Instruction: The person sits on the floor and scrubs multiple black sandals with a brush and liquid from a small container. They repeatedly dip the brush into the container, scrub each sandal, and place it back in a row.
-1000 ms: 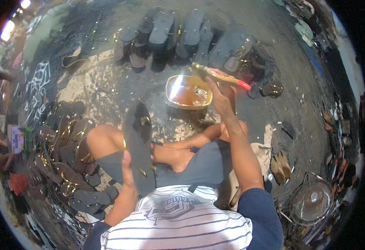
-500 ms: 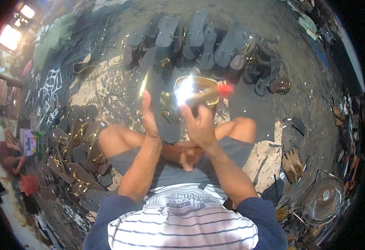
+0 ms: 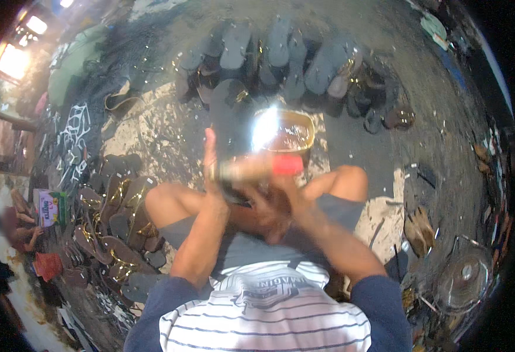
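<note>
I sit cross-legged on the ground. My left hand (image 3: 210,170) holds a dark sandal sole (image 3: 229,108) upright in front of me, fingers along its left edge. My right hand (image 3: 278,199), blurred by motion, grips a brush (image 3: 251,168) with a yellowish handle and a red end. The brush lies crosswise against the lower part of the sole. Just beyond both hands stands an open rectangular tin (image 3: 295,132) of brown glue, glaring with reflected light.
A row of grey soles (image 3: 281,53) lies on the ground beyond the tin. Finished sandals with gold straps (image 3: 116,229) are piled at my left. A floor fan (image 3: 463,276) and scraps lie at my right. Another person (image 3: 11,226) sits far left.
My left hand lifted the sole from my lap to upright. My right hand pulled the brush back from the tin and swept it onto the sole.
</note>
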A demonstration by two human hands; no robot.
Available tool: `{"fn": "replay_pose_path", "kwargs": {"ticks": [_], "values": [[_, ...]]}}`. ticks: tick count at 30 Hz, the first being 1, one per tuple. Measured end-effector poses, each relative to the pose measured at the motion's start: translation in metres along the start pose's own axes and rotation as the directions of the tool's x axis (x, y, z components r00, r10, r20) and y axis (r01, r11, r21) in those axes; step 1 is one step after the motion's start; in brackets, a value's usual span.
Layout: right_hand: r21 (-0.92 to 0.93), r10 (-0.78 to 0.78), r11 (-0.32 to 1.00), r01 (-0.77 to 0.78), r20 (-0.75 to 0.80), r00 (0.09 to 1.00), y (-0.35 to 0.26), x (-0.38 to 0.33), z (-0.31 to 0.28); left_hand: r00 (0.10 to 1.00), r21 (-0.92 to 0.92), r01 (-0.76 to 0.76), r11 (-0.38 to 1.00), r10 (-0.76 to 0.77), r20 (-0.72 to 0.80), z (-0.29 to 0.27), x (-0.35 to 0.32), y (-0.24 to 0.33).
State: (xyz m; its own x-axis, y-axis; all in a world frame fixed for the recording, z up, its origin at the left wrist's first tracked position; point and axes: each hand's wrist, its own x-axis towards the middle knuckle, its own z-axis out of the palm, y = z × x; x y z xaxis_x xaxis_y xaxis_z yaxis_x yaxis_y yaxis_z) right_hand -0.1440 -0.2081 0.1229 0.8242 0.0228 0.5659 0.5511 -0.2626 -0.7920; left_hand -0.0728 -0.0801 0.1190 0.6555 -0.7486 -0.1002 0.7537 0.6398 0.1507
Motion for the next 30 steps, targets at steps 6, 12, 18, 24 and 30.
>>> {"fn": "replay_pose_path", "kwargs": {"ticks": [6,12,18,24,30], "values": [[-0.186,-0.079,0.978,0.095,0.093,0.993,0.018,0.015,-0.010,0.964,0.010,-0.112,0.994,0.107,0.244,0.005,0.002,-0.003],[-0.272,-0.114,0.952,0.138,0.101,0.988,0.035,0.051,-0.025,0.989,-0.127,-0.114,0.985,0.126,0.083,-0.019,0.003,-0.020],[-0.054,0.214,0.977,-0.208,0.159,0.964,0.008,-0.040,-0.032,0.953,0.074,-0.020,0.997,0.041,-0.300,-0.002,0.025,-0.017],[-0.098,0.256,0.955,-0.279,-0.202,0.945,-0.053,0.005,-0.085,0.928,0.668,-0.123,0.734,0.323,-0.185,-0.005,0.188,0.056],[0.065,0.461,0.869,-0.490,-0.466,0.755,-0.017,-0.011,-0.108,0.836,0.805,-0.259,0.533,0.542,-0.089,-0.021,0.154,0.120]]}}
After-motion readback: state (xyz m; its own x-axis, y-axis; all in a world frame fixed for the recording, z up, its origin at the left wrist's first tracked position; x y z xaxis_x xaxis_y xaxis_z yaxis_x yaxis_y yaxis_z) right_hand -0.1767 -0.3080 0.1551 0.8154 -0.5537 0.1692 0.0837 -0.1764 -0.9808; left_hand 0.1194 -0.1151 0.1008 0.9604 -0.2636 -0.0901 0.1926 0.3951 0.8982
